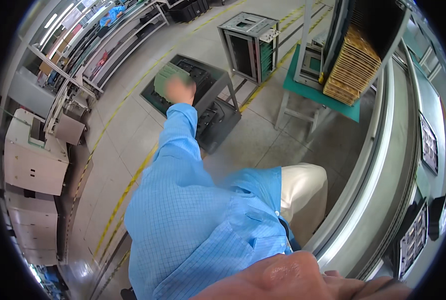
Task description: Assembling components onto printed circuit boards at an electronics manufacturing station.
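My left hand (180, 91) reaches far forward, over a dark grey cart (215, 82) with a black tray-like top. It is closed on a light green, ribbed bundle (168, 80) that looks like stacked circuit boards. Blur covers part of the hand, so the separate fingers do not show clearly. Black parts (195, 69) lie on the cart top beside the bundle, and more sit on its lower level. My right hand is out of sight. A blue checked sleeve (180, 130) covers my left arm.
A metal rack (248, 45) with green boards stands beyond the cart. To the right, a larger rack holds stacked yellow-brown boards (353, 65) on a green-topped stand (293, 90). A curved-looking metal machine edge (378, 165) runs along my right. Beige machines (38, 155) stand at the left.
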A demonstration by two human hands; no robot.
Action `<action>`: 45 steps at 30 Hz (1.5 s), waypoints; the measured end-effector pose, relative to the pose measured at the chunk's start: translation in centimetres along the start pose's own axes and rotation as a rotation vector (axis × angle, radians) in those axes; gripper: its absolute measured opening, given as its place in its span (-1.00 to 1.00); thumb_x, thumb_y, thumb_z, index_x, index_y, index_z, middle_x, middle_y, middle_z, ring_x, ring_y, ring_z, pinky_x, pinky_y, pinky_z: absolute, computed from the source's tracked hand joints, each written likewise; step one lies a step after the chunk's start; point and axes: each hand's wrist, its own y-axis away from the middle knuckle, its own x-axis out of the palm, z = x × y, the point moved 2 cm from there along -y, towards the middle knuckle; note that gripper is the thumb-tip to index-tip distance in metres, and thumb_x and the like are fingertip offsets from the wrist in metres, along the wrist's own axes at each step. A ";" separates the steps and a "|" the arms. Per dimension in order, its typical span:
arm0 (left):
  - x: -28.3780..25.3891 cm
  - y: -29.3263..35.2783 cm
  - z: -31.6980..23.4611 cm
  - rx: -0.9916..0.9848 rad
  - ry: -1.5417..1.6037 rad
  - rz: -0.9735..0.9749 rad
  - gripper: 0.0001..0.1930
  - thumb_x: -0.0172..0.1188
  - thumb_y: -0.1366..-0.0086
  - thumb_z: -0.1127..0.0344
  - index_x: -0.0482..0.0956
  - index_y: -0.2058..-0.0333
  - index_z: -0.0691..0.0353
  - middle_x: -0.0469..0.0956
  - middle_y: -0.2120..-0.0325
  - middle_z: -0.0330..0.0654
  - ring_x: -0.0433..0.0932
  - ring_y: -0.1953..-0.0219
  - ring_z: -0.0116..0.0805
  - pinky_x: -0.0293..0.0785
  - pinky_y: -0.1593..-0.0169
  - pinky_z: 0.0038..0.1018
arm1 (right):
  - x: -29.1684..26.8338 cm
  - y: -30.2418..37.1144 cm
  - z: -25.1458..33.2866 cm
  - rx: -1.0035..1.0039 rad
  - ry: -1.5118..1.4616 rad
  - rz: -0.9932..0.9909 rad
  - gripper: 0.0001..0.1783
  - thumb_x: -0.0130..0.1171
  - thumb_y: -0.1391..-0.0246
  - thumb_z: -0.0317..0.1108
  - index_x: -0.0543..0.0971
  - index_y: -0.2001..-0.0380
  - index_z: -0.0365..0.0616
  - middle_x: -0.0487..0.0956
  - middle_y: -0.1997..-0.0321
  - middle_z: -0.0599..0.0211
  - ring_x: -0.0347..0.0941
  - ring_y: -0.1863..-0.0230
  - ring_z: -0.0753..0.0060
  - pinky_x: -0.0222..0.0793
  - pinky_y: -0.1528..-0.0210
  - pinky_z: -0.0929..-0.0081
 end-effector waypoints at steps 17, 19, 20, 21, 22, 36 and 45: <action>1.3 -9.9 12.9 0.668 -0.303 -0.122 -0.32 0.24 -0.23 -0.16 0.44 -0.15 0.22 0.58 0.04 0.06 0.59 0.05 0.10 0.56 0.01 -0.09 | 0.6 -11.8 -4.1 0.599 -0.782 0.355 -0.75 0.28 -0.05 -0.24 0.53 0.41 -0.21 0.57 0.43 0.01 0.52 0.29 -0.13 0.45 0.21 0.03; 1.0 -10.8 13.8 0.476 -0.406 -0.015 -0.27 0.22 -0.24 -0.17 0.31 -0.25 0.14 0.57 0.11 0.10 0.64 0.23 0.09 0.62 0.21 -0.06 | 0.3 -12.7 -3.8 0.582 -0.781 0.400 -0.73 0.28 -0.08 -0.21 0.52 0.41 -0.22 0.57 0.39 0.05 0.52 0.26 -0.10 0.45 0.18 0.06; 0.6 -11.4 12.6 0.429 -0.457 0.102 -0.33 0.20 -0.27 -0.09 0.28 -0.26 0.09 0.57 0.10 0.14 0.64 0.20 0.15 0.60 0.21 -0.01 | 0.0 -12.7 -3.5 0.652 -0.786 0.416 -0.73 0.28 -0.08 -0.21 0.52 0.41 -0.22 0.57 0.39 0.05 0.52 0.26 -0.10 0.45 0.18 0.06; -0.4 -12.1 11.2 0.437 -0.407 0.140 -0.36 0.20 -0.28 -0.05 0.31 -0.24 0.13 0.57 0.09 0.15 0.64 0.20 0.13 0.60 0.18 -0.04 | -0.3 -12.6 -3.2 0.639 -0.799 0.416 -0.71 0.28 -0.07 -0.20 0.54 0.40 -0.25 0.59 0.36 0.05 0.53 0.22 -0.07 0.47 0.13 0.10; -1.5 -12.6 11.1 0.420 -0.367 0.180 -0.39 0.19 -0.28 0.00 0.33 -0.22 0.17 0.56 0.07 0.16 0.64 0.19 0.11 0.60 0.16 -0.07 | -0.6 -12.9 -2.8 0.600 -0.806 0.411 -0.69 0.28 -0.07 -0.18 0.57 0.40 -0.27 0.62 0.33 0.05 0.55 0.19 -0.04 0.48 0.08 0.13; -19.1 -5.0 3.4 0.534 0.862 0.534 -0.35 -0.03 -0.39 -0.09 0.33 -0.25 0.32 0.42 -0.14 0.13 0.42 -0.17 0.02 0.29 -0.24 -0.15 | 2.8 -11.6 -3.2 0.663 -0.857 0.317 -0.72 0.24 -0.16 -0.19 0.57 0.33 -0.23 0.60 0.32 0.05 0.54 0.19 -0.06 0.45 0.10 0.11; -23.2 18.2 -32.9 1.655 1.371 0.679 -0.42 0.01 -0.33 0.17 0.25 -0.25 0.35 0.33 -0.19 0.08 0.29 -0.27 0.04 0.14 -0.35 -0.24 | 3.9 -5.7 -2.7 0.823 -0.983 0.153 -0.75 0.21 -0.18 -0.21 0.61 0.25 -0.20 0.62 0.32 0.05 0.56 0.23 -0.04 0.46 0.14 0.14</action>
